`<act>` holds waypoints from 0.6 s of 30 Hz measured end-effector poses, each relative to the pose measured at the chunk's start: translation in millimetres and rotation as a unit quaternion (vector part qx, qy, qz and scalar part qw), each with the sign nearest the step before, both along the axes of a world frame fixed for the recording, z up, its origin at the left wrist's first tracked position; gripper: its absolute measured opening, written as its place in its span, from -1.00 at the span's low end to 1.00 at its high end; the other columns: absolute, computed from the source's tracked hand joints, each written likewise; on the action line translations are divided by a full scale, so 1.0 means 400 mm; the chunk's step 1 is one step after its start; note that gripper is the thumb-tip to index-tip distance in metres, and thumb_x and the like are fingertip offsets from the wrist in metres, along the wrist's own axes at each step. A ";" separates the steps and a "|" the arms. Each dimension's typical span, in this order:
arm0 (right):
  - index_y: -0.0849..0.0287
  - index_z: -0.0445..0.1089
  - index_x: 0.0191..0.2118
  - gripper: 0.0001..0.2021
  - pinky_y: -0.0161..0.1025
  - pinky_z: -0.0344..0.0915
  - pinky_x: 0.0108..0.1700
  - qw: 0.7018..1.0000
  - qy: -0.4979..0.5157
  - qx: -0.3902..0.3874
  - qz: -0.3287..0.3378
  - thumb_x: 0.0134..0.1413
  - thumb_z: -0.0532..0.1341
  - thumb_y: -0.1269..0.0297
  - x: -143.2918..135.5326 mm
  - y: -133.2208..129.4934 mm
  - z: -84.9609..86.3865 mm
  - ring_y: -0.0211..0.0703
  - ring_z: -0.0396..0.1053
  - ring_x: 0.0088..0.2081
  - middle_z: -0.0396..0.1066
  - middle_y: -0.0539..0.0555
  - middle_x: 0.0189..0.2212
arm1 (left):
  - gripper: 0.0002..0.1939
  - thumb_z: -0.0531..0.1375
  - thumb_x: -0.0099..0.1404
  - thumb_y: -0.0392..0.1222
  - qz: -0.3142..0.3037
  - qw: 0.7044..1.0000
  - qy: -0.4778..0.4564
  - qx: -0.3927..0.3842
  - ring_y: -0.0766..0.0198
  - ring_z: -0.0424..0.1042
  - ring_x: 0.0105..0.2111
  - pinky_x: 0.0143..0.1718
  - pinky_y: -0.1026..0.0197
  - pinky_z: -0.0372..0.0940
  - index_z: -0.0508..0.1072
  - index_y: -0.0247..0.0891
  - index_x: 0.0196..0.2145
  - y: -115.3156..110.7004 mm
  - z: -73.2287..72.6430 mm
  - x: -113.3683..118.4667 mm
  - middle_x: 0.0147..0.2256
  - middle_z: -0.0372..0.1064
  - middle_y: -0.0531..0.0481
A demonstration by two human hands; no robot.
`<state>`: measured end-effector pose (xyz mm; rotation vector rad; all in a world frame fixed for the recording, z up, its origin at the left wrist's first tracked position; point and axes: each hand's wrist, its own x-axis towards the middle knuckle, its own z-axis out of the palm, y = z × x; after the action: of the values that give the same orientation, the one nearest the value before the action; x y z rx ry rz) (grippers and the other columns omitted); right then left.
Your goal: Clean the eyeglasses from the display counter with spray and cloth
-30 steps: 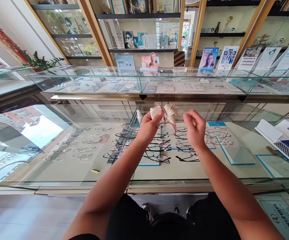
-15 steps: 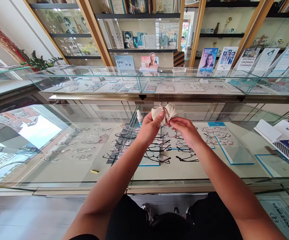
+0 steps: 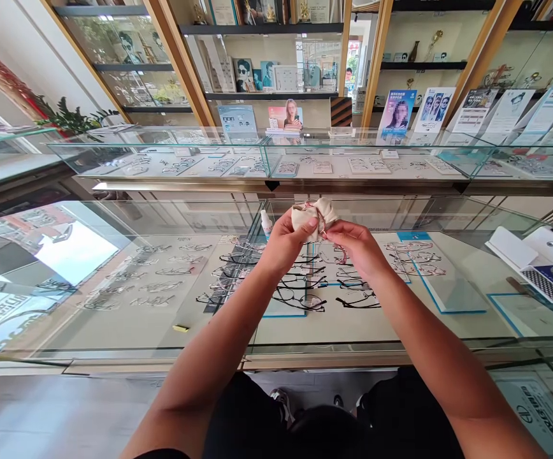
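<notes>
A cream cloth is bunched in the grip of the left hand, and a thin pink-framed pair of glasses is pinched between that cloth and the fingertips of the right hand, both hands being held together just above the glass worktop. Directly beneath the grip, rows of dark and metal frames are laid out inside the case, and a small spray bottle is seen just left of it. Well beyond, a second glass counter and shelves with posters are seen.
</notes>
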<state>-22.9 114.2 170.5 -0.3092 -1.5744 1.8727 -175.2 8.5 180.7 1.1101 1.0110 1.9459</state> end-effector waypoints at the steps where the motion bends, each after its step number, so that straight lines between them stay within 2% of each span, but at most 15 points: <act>1: -0.03 0.73 -0.39 -0.88 -0.11 0.33 0.05 1.000 0.001 0.000 -0.002 -0.09 0.56 0.12 0.001 0.000 0.001 -0.10 0.50 -0.15 0.67 -0.01 -0.32 | -0.53 0.65 0.15 0.09 0.010 1.000 0.006 -0.001 0.28 0.51 -0.29 -0.13 0.19 0.38 0.64 -0.21 -0.16 0.001 -0.001 -0.003 -0.28 0.61 0.03; 5: -0.03 0.75 -0.38 -0.85 -0.11 0.31 -0.03 0.999 -0.013 -0.026 0.013 -0.14 0.57 0.11 0.002 0.004 -0.002 -0.11 0.47 -0.19 0.69 0.02 -0.32 | -0.50 0.68 0.08 0.07 0.019 1.000 0.024 -0.002 0.28 0.52 -0.29 -0.15 0.20 0.40 0.65 -0.21 -0.16 0.005 -0.005 -0.014 -0.26 0.63 0.02; 9: -0.03 0.76 -0.34 -0.81 -0.12 0.25 -0.15 0.997 -0.035 -0.030 0.068 -0.09 0.57 0.03 0.001 0.010 -0.006 -0.13 0.38 -0.24 0.68 0.04 -0.27 | -0.51 0.68 0.08 0.03 -0.002 1.000 0.027 -0.007 0.31 0.49 -0.35 -0.23 0.22 0.37 0.64 -0.22 -0.16 0.002 0.000 -0.012 -0.30 0.61 0.03; 14: -0.06 0.75 -0.34 -0.79 -0.06 0.31 0.04 0.991 -0.020 -0.005 0.134 0.00 0.59 -0.04 0.007 0.009 -0.004 -0.08 0.43 -0.14 0.64 0.03 -0.26 | -0.56 0.65 0.16 -0.01 -0.089 0.995 0.033 -0.027 0.32 0.43 -0.43 -0.28 0.19 0.32 0.58 -0.24 -0.19 -0.013 0.017 -0.002 -0.39 0.53 0.05; 18: -0.05 0.74 -0.31 -0.76 -0.04 0.32 0.09 0.991 -0.013 -0.004 0.135 0.02 0.59 -0.06 0.007 0.012 -0.007 -0.05 0.43 -0.11 0.62 0.04 -0.26 | -0.59 0.64 0.20 0.01 -0.122 0.991 0.033 -0.039 0.31 0.43 -0.39 -0.25 0.20 0.32 0.58 -0.23 -0.22 -0.017 0.018 -0.003 -0.41 0.50 0.05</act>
<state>-19.9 119.0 167.8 -0.1269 -1.6967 2.0857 -176.3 1.6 188.1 1.2001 0.9298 1.6717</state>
